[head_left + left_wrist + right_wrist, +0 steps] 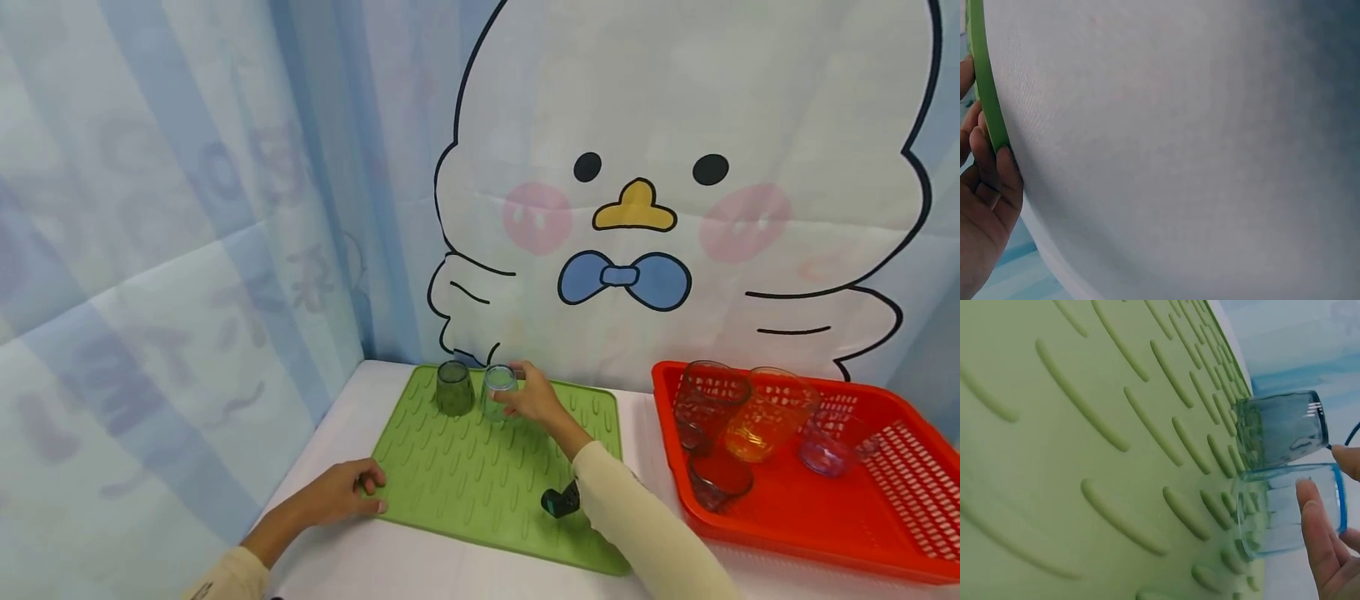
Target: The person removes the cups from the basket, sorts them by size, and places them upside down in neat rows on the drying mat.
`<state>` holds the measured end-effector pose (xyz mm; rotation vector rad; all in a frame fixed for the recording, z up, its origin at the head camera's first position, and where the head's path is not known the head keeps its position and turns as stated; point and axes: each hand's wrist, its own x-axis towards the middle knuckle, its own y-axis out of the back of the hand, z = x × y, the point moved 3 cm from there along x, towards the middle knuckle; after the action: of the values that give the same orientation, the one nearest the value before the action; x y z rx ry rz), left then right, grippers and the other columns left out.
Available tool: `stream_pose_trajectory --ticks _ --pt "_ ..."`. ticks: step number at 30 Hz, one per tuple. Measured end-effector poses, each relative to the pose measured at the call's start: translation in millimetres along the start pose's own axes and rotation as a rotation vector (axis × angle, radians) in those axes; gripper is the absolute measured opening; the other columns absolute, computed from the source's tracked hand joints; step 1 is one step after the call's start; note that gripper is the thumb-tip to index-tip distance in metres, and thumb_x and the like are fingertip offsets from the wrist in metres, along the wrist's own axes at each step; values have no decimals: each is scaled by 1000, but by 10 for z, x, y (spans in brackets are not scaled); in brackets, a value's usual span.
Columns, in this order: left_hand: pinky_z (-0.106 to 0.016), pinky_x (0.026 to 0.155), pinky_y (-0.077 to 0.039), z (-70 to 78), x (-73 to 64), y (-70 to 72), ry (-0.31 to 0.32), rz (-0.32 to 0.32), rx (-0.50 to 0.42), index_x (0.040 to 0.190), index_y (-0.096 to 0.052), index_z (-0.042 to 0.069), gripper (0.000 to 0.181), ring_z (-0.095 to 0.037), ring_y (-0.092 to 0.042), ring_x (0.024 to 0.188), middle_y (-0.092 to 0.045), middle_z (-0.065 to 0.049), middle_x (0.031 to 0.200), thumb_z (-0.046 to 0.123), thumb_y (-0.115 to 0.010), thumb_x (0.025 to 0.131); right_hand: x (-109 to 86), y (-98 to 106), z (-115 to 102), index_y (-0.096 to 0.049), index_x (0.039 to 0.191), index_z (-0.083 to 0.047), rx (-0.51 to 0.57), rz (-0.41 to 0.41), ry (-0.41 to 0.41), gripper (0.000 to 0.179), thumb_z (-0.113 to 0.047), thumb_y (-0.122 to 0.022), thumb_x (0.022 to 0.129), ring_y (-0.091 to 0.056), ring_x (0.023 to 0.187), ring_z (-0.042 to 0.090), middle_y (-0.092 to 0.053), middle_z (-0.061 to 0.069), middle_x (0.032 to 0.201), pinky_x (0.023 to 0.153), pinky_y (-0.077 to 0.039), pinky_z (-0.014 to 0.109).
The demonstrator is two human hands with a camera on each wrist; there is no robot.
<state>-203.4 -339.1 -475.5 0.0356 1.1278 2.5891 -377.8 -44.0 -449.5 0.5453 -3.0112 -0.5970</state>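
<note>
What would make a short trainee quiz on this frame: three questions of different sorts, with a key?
1. Choose one: the right hand is holding which thing?
A) dark glass
B) blue glass
C) purple glass

2. True or false: the left hand is touching the edge of the mat.

3. Fill in: in the head view, the basket stands to the ___ of the mat.

Key:
1. B
2. True
3. right
</note>
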Motion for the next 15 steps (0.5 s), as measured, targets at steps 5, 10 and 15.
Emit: stream_pose_trajectory --ticks 5,10,15 --pt "-23 68 -44 5 3 -4 6 -1 -6 103 -62 7 32 -9 -50 77 -58 0 89 25 -81 84 -111 78 -45 -34 153 -8 -65 13 -21 81 -23 -79 88 -72 72 22 -38 20 156 75 -60 38" --pt "-23 68 -44 6 -6 -9 5 -2 -8 103 -63 6 32 -9 -50 77 -57 0 89 24 -81 84 -281 170 -95 -34 154 -9 -120 0 -24 80 -24 -79 88 -71 73 21 -37 20 157 75 -59 36" --pt "-23 68 -44 12 -13 -6 -10 1 -4 103 -63 5 32 -7 -49 77 -58 -1 89 24 -80 84 -534 273 -156 -36 153 -10 -184 -28 -17 80 -24 -80 88 -72 76 24 -39 19 156 79 -58 41"
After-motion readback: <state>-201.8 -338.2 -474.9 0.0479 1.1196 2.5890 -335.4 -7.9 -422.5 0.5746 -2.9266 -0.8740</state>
